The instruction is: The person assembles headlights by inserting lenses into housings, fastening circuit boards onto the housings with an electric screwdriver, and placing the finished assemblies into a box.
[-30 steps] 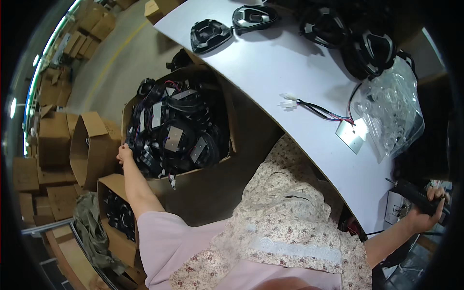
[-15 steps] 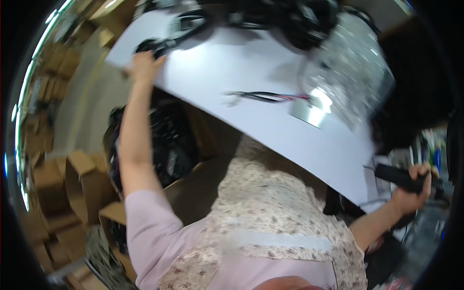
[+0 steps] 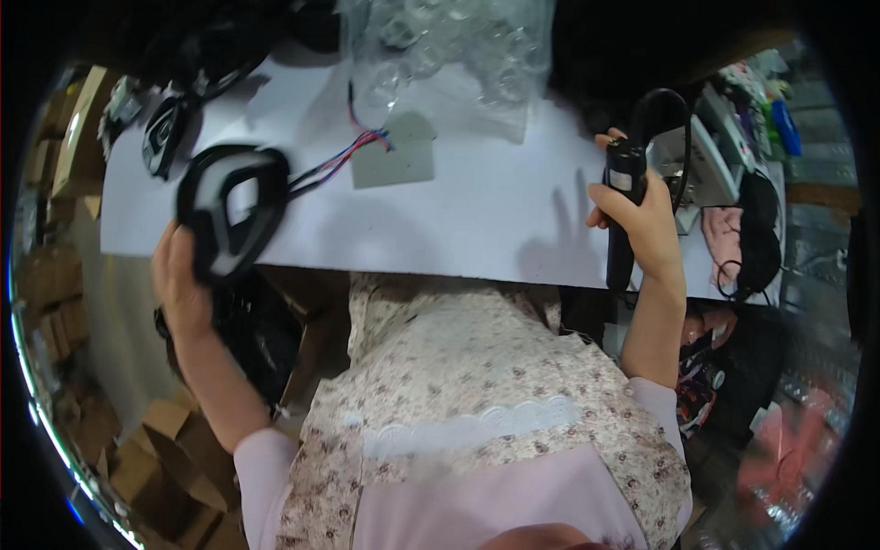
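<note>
On the left, my left hand (image 3: pixel 181 275) is closed on the lower edge of a black housing (image 3: pixel 194 197), a rounded triangular ring with a grey inner frame and an opening in the middle. It is tilted up above the table's front edge and slightly blurred. Black, red and blue wires (image 3: pixel 337 163) stretch from beside its right side to a grey-green flat plate (image 3: pixel 394 165) on the table. On the right, my right hand (image 3: pixel 649 220) grips a black electric screwdriver (image 3: pixel 621 252), held upright with its narrow end downward. A black cable loops from its top.
The white table (image 3: pixel 440 229) spans the view. At its back lie a clear plastic bag of transparent round parts (image 3: pixel 458 46) and more black housings (image 3: pixel 165 137). A pink cloth (image 3: pixel 722 240) and a black item sit far right. Cardboard boxes (image 3: pixel 170 458) stand on the floor at left.
My left hand has brought a black housing from the table's far left toward me. My right hand has carried the screwdriver from the far right edge inward over the table. The view has turned.
</note>
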`<state>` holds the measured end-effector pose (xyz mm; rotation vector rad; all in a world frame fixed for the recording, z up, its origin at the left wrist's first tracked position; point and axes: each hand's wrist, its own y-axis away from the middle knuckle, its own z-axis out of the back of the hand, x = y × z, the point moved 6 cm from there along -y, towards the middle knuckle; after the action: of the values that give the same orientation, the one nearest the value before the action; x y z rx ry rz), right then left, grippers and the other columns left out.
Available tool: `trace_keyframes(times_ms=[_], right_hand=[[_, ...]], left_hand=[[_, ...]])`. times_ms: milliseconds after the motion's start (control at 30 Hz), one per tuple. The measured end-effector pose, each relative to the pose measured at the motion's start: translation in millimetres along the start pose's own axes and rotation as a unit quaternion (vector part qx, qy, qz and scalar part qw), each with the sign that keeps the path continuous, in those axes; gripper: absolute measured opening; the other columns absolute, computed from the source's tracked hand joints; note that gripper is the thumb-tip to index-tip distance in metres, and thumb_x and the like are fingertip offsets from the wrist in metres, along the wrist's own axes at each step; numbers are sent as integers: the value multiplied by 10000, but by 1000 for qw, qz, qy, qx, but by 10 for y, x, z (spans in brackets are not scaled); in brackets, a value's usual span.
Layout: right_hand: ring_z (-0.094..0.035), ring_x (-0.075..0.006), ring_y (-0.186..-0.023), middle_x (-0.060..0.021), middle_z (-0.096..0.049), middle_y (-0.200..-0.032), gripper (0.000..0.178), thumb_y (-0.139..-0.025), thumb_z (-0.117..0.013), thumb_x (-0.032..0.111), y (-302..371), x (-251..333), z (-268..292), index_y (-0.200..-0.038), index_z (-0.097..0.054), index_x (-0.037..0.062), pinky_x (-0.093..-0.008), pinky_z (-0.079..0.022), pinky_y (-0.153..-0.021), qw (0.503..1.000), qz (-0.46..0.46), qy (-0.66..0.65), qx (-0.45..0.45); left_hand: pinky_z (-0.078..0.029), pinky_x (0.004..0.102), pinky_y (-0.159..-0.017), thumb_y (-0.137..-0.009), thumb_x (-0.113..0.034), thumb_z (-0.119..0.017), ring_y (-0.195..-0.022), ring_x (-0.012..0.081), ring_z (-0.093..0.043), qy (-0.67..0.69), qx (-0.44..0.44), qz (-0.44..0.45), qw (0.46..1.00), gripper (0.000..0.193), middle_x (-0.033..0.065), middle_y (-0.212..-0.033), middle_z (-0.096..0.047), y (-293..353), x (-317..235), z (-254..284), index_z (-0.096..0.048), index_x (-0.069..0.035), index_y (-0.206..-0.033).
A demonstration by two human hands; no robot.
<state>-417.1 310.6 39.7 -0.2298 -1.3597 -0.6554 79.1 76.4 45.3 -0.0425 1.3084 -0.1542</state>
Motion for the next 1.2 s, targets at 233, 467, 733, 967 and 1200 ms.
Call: trace_keyframes(times_ms=[233, 467, 733, 967, 1200], right_hand=[[-709, -193, -665, -304, -491, -1414, 745, -798, -731, 182, -377, -337, -125, -1415, -465, -141, -299, -558, -600, 995, -23, 93, -22], [-712, -210, -712, -315, -378, -1549, 817, -781, -731, 259, -477, -489, -63, -1437, -447, -137, -325, -580, -649, 981, 5, 194, -9], [-673, -150, -671, -110, -637, -1019, 738, -800, -748, 184, -144, -211, -48, -1455, -476, -21, -277, -526, -595, 998, -35, 58, 5], [-682, -136, -691, -51, -677, -912, 641, -834, -722, 56, 118, -22, 205, -1445, -531, 26, -244, -514, -628, 993, 57, -105, -23], [-583, -63, -674, -13, -659, -849, 674, -815, -705, 5, 453, 3, 636, -1460, -511, -21, -199, -467, -648, 978, 133, -98, -129]], left_hand=[[-608, 334, -917, -1043, -390, -572, -1020, 193, -729, 223, 454, 287, 813, 498, 109, -1167, -724, 172, -387, -2418, -613, 20, -1323], [-606, 285, -885, -1055, -400, -551, -1019, 164, -725, 74, 571, 285, 766, 491, 108, -1164, -722, 160, -193, -3093, -631, 19, -1297], [-547, 261, -713, -935, -599, -669, -819, 103, -634, -6, 507, 121, 853, 565, 31, -884, -605, 382, -842, -2764, -557, -45, -956], [-495, 340, -942, -1033, -412, -598, -1105, 164, -606, 12, 621, 85, 779, 441, 62, -1207, -637, 854, -954, -3328, -610, -13, -1219], [-391, 441, -1082, -863, -279, -766, -1250, 298, -570, -79, 599, -405, 687, 507, 104, -1314, -618, 1172, -1080, -3574, -567, -96, -1292]])
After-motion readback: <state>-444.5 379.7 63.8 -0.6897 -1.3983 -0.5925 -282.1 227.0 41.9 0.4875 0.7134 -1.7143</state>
